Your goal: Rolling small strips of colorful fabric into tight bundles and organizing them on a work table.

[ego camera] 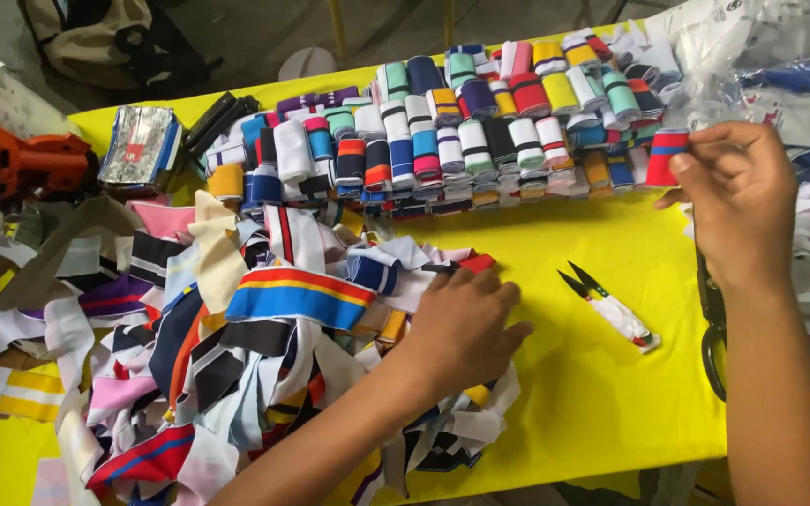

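Note:
My left hand (466, 319) rests palm down on the right edge of a loose heap of striped fabric strips (236, 347), fingers on a red and white piece. My right hand (738, 201) pinches a folded red strip with a blue band (665, 155) at the right end of the rows of folded strips (461, 131). Small white-handled thread snips (611, 305) lie on the yellow table (602, 375) between my hands.
Clear plastic bags with fabric (780, 75) lie at the far right. An orange tool (21, 164) and a silvery packet (138, 141) sit at the left. Black scissor handles (712, 351) show under my right forearm. The table's front edge runs near the bottom.

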